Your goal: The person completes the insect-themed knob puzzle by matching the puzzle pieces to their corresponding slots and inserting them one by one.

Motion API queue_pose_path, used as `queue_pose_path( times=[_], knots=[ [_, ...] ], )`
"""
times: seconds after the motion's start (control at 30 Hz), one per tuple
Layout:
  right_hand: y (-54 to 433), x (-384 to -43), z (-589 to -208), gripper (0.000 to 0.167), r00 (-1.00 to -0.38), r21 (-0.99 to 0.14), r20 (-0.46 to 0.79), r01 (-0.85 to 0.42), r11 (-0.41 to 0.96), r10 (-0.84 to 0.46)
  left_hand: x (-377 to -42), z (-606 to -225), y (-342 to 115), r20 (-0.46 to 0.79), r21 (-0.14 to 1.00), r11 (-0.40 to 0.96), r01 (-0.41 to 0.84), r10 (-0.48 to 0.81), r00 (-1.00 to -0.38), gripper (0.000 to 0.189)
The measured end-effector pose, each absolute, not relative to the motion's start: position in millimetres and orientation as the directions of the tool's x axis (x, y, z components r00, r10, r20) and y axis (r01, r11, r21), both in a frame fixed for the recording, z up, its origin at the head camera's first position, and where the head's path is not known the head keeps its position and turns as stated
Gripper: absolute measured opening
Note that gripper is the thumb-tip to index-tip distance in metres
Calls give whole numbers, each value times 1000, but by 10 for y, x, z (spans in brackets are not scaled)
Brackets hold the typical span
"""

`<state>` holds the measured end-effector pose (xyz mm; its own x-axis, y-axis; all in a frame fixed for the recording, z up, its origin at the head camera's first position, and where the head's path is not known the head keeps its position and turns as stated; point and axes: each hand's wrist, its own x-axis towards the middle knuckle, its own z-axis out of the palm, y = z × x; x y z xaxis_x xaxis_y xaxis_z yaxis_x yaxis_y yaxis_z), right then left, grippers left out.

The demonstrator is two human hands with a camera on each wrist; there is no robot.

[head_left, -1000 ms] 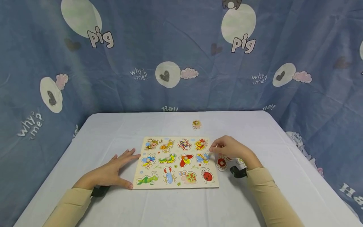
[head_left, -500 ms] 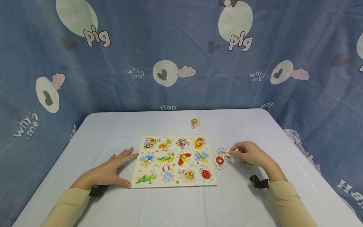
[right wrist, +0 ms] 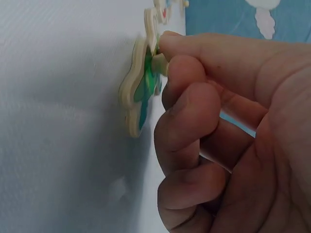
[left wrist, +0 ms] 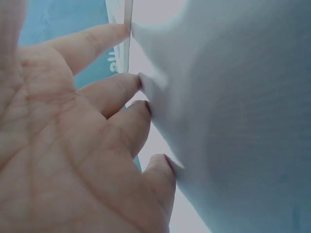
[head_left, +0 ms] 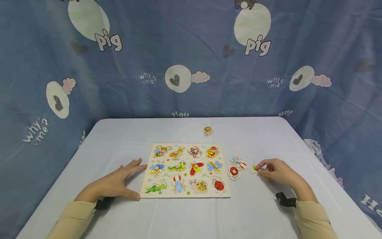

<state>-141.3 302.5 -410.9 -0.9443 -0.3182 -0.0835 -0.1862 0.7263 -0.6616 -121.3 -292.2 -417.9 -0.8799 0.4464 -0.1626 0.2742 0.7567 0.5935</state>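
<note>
Two loose pieces, a beetle (head_left: 238, 162) and a red one (head_left: 234, 173), lay close together on the white worktop (head_left: 179, 219), between the right hand (head_left: 276, 171) and the puzzle board (head_left: 161, 195). That hand pinched the knob of a green piece (right wrist: 142, 90) between thumb and forefinger, well right of the board. The left hand (head_left: 117, 181) was spread, its thumb and a fingertip against the board's left edge. A snail piece (head_left: 208, 131) lay alone behind the board; a blue printed cloth (head_left: 134, 99) hung beyond.
</note>
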Motion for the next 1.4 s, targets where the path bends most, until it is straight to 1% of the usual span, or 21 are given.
queue_pose_path(
  times=[0.2,0.47,0.73,1.0,1.17,1.4],
  knots=[
    [3084,-1377,-4141,18,-944,-669,-83,-185,720,-319,-1190,-4174,-2895,-158,584,763,277,442,-883,112],
    [3146,-1367,-4177,18,-947,-663,-81,-181,726,-310,-1173,-4156,-2863,-154,579,766,278,437,-886,113],
    [3164,-1357,-4211,17,-946,-673,-63,-195,713,-318,-1192,-4166,-2862,-141,575,764,292,444,-885,112],
    [3170,-1360,-4229,17,-944,-660,-47,-216,720,-326,-1197,-4164,-2860,-148,583,762,281,439,-886,112],
    [3193,-1355,-4228,18,-952,-657,-46,-200,727,-304,-1186,-4171,-2873,-144,586,760,279,437,-888,112],
    [3241,-1367,-4220,20,-966,-625,-30,-183,759,-257,-1156,-4170,-2889,-141,594,756,275,434,-890,112]
  ],
)
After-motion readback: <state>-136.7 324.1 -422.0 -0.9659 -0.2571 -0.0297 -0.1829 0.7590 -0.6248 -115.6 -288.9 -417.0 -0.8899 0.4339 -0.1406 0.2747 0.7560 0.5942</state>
